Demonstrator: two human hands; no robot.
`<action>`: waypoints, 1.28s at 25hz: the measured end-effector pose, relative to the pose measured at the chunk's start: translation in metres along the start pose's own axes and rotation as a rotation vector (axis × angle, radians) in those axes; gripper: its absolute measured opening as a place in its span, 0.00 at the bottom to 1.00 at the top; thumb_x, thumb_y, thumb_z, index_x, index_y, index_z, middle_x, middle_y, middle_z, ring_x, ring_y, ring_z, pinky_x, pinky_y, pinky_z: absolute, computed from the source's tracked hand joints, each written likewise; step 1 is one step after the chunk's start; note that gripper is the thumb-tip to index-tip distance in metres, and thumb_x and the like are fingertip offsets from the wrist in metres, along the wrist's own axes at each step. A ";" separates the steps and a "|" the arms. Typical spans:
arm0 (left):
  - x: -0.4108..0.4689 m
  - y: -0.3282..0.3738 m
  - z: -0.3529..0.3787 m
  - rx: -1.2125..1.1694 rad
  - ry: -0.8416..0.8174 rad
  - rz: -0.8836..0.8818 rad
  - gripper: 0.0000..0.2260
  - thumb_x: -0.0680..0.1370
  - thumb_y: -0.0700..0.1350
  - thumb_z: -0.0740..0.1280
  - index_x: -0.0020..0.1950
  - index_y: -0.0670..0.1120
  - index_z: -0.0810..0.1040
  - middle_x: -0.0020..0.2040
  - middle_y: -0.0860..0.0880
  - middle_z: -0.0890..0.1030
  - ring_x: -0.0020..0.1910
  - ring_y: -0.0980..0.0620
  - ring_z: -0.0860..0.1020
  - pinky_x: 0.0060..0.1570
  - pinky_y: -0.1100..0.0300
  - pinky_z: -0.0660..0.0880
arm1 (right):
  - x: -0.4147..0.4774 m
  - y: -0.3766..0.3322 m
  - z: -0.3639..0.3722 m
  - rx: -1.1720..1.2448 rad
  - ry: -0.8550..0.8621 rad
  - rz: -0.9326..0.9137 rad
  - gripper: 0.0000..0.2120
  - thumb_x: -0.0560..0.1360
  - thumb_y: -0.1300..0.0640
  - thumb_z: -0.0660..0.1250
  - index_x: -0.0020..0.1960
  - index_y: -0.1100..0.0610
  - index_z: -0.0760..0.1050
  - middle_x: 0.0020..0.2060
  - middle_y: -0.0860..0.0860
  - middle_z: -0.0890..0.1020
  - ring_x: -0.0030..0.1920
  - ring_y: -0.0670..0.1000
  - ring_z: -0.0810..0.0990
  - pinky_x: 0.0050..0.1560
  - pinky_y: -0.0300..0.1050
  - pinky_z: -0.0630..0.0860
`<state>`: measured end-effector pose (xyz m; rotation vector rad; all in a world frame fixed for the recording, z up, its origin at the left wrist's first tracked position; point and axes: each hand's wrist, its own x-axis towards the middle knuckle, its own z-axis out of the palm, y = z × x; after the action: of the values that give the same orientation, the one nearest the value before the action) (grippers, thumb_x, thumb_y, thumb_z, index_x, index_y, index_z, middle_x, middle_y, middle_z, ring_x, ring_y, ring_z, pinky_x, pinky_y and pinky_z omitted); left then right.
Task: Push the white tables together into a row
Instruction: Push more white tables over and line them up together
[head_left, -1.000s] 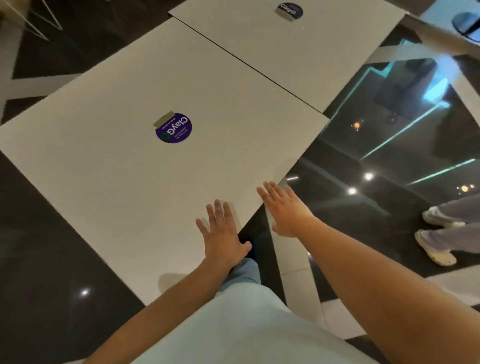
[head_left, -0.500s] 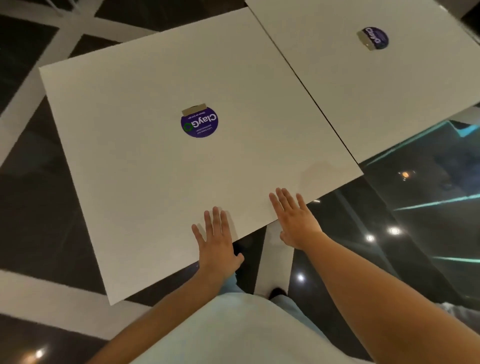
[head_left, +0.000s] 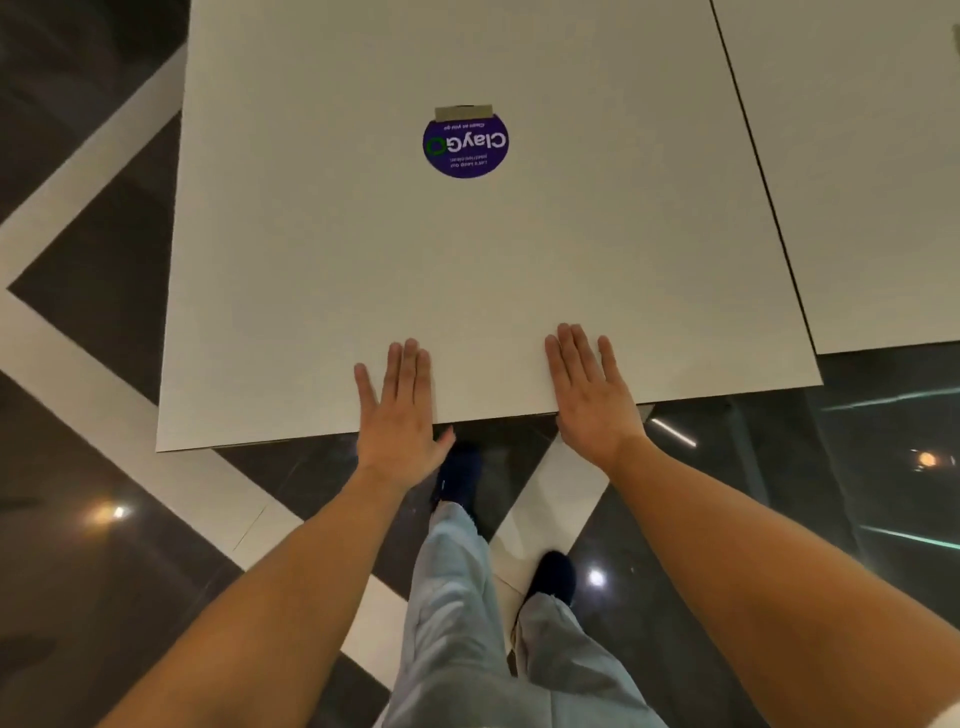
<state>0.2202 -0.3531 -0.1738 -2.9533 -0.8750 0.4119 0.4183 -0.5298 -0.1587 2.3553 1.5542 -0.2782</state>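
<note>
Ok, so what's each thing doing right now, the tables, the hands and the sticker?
near table: beside the second table, thin dark seam between.
second table: front edge set further back.
left hand: open, flat on the near table's front edge.
right hand: open, flat on the same edge.
sticker: flat on the near table, reads upside down.

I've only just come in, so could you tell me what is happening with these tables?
A person stands at a white table, left hand and right hand laid flat on its near edge. A second white table sits alongside on its right, only a thin seam between them; their near edges are not level.
</note>
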 end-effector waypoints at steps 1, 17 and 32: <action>0.006 -0.007 0.002 0.010 0.006 0.010 0.54 0.71 0.71 0.62 0.79 0.39 0.37 0.80 0.38 0.40 0.79 0.39 0.38 0.72 0.30 0.46 | 0.005 0.004 0.002 -0.005 0.016 -0.025 0.46 0.78 0.52 0.61 0.75 0.65 0.28 0.78 0.64 0.38 0.77 0.62 0.33 0.76 0.63 0.38; 0.028 -0.068 0.006 0.052 0.042 0.091 0.58 0.68 0.71 0.64 0.77 0.42 0.31 0.79 0.40 0.39 0.79 0.38 0.39 0.73 0.32 0.42 | 0.037 -0.020 -0.013 0.046 0.017 -0.070 0.47 0.76 0.51 0.58 0.73 0.65 0.23 0.75 0.64 0.30 0.74 0.63 0.25 0.75 0.64 0.33; 0.021 -0.033 0.008 -0.048 0.036 -0.006 0.60 0.66 0.70 0.69 0.79 0.41 0.36 0.80 0.39 0.41 0.79 0.38 0.39 0.71 0.29 0.45 | 0.035 0.015 0.000 -0.005 0.151 -0.252 0.40 0.75 0.55 0.61 0.77 0.70 0.43 0.76 0.70 0.47 0.77 0.69 0.42 0.74 0.71 0.46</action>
<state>0.2172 -0.3145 -0.1832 -2.9910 -0.9020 0.3410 0.4458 -0.5049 -0.1681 2.2202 1.9236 -0.1539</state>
